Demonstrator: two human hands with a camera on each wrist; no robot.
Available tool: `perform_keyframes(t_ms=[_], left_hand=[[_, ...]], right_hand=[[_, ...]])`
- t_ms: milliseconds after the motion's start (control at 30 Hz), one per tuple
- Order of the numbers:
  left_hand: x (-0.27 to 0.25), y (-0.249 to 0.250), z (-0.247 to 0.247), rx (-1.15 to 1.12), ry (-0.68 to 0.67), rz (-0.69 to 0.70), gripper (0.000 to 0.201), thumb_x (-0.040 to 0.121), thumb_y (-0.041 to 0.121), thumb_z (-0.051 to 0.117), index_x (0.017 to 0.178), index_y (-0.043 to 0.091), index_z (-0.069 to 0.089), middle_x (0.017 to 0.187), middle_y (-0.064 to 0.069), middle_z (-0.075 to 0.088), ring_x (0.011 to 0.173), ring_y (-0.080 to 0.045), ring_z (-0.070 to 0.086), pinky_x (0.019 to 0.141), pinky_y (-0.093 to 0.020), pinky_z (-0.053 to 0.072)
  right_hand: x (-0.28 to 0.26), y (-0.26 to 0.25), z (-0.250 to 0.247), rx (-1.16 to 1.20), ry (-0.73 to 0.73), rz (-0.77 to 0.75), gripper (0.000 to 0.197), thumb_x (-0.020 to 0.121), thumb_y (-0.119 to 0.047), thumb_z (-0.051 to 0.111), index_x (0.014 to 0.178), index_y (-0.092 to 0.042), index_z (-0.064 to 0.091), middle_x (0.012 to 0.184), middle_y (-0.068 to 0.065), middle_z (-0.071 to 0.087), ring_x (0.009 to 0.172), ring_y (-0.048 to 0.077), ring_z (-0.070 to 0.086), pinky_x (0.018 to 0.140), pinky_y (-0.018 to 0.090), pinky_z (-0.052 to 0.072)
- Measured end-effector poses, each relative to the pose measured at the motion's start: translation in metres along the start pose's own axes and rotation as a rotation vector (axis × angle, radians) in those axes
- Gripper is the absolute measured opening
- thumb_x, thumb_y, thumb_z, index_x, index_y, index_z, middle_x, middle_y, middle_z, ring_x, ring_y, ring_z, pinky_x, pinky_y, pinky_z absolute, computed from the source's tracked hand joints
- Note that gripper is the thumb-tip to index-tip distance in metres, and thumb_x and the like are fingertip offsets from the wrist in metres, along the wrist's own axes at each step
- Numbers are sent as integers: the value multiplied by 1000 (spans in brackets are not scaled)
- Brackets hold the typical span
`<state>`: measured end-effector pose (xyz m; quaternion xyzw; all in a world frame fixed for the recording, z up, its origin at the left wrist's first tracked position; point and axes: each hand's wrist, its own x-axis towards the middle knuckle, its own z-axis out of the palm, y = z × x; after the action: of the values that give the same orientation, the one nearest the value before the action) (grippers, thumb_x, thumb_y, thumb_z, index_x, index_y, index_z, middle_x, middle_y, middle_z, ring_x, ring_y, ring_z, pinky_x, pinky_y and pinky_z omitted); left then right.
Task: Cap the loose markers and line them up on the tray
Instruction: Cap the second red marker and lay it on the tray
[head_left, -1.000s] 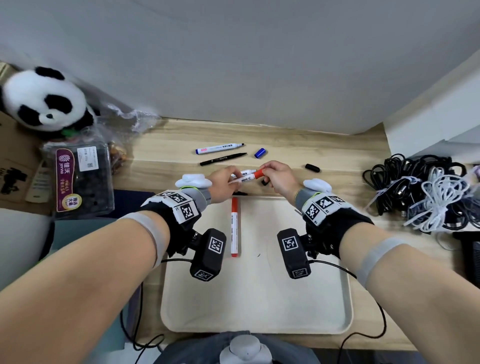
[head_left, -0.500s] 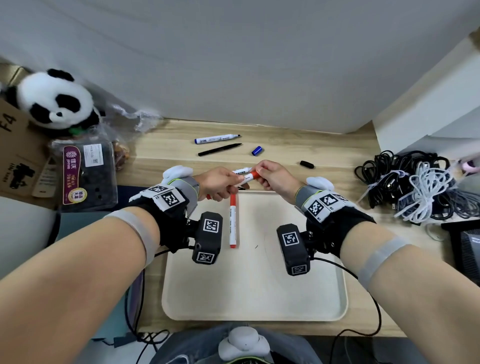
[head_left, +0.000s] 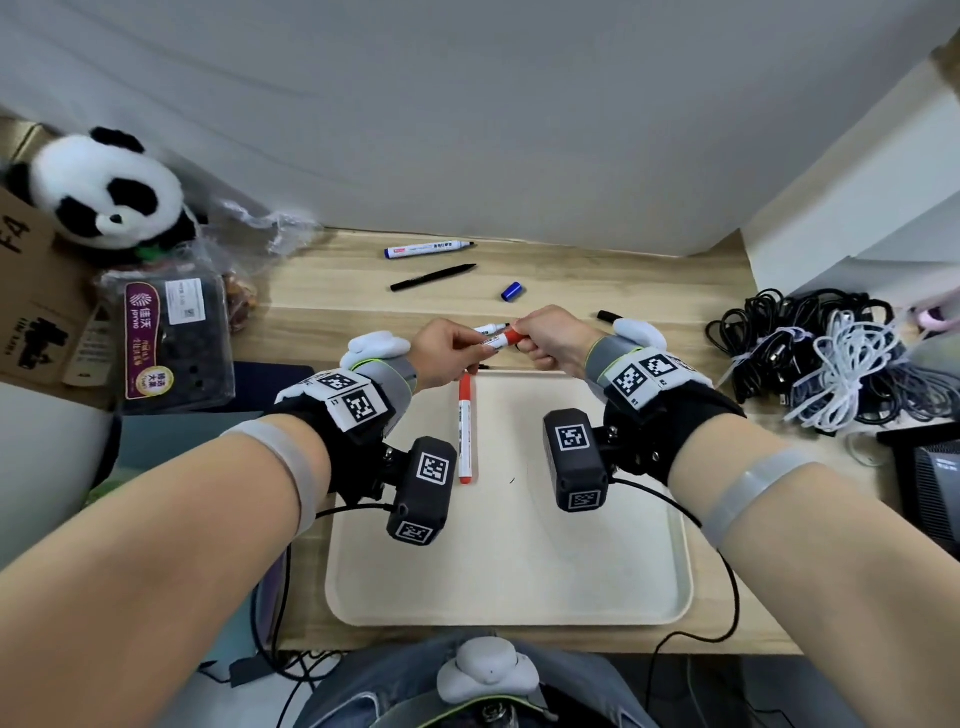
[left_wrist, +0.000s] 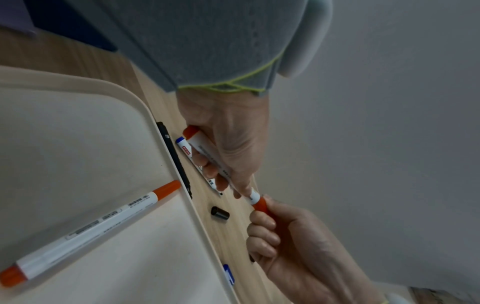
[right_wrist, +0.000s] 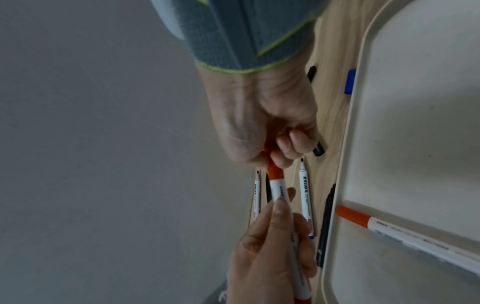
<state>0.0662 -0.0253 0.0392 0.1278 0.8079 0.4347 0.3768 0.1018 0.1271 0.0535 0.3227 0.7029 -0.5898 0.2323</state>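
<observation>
My left hand (head_left: 467, 348) holds the white barrel of a red marker (left_wrist: 223, 168) just beyond the tray's far rim. My right hand (head_left: 530, 340) grips the red cap (right_wrist: 275, 172), which sits on the marker's tip. A second red marker (head_left: 465, 431), capped, lies lengthwise on the cream tray (head_left: 519, 571). Under the hands lie an uncapped blue marker (right_wrist: 306, 197), a black cap (left_wrist: 220, 214) and a black pen (left_wrist: 174, 154) along the tray rim. Farther back lie another uncapped blue marker (head_left: 428, 249), a black pen (head_left: 434, 277), a blue cap (head_left: 511, 291) and a black cap (head_left: 608, 315).
A panda plush (head_left: 109, 192) and a plastic box of fruit (head_left: 171, 343) stand at the left of the wooden desk. A heap of coiled cables (head_left: 831, 358) lies at the right. The wall runs close behind the markers.
Both hands have stayed joined on the red marker above the tray's far rim, with the cap at its tip. The head view has shifted slightly.
</observation>
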Motion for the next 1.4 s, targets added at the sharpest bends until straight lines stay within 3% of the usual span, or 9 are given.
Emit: perform_keyframes(t_ms=[133,233,433,633,766,1033,1166,1300,1400], left_hand=[[5,5,5,-73,49,4,22,96,22,53,91,7,68,50,11,57,31,5,46,42,-6,39],[6,12,9,-133,-31,-65,26,101,23,42,87,10,60,71,-5,60,36,4,57,50,-14,48],[5,-11,13,-64,-53,-325,18,100,22,37,96,12,51,98,-8,55,89,-22,55,62,-22,42],[6,-26,10,-104,-11,-505,26,96,18,44,70,18,45,74,2,46,73,-14,52,74,-28,47],[11,-30,11,-118,-40,-542,23,95,20,47,72,19,47,74,1,48,63,-10,51,63,-24,47],[17,-37,18,-125,-76,-563,19,96,21,42,101,16,60,101,-6,60,65,-13,54,90,-34,51],[20,-37,14,-98,-68,-565,21,95,16,43,104,10,61,96,-7,60,70,-16,57,82,-34,53],[32,-41,6,-12,16,-475,31,96,5,41,68,15,47,69,-2,48,59,-15,47,61,-20,47],[40,-45,-4,115,137,-389,28,92,0,40,83,13,62,81,-3,54,65,-20,45,44,-16,34]], right_hand=[[4,3,8,247,10,-41,30,97,-16,45,68,-11,48,49,-2,38,36,6,30,37,16,25],[6,11,19,279,29,-27,25,94,-21,53,70,-16,49,61,-2,47,52,9,42,46,17,34],[13,44,23,120,-13,103,18,94,-20,55,78,-12,53,75,4,60,63,13,59,45,17,51],[16,65,41,-242,-63,135,29,92,-21,57,64,-15,53,64,3,56,48,10,57,48,19,47],[25,70,50,-327,-29,137,26,88,-21,62,63,-15,56,64,4,61,55,15,59,57,26,53],[40,71,58,-457,48,140,16,85,-25,65,84,-9,66,98,13,74,91,31,71,88,42,57],[45,71,51,-408,71,106,24,85,-27,61,63,-17,61,79,8,67,73,25,63,82,37,56],[52,69,31,-332,230,52,15,84,-23,54,73,-16,61,87,16,73,78,31,68,74,37,56],[53,61,7,-318,355,-1,2,85,-23,55,85,-21,54,82,5,64,70,28,63,58,27,48]])
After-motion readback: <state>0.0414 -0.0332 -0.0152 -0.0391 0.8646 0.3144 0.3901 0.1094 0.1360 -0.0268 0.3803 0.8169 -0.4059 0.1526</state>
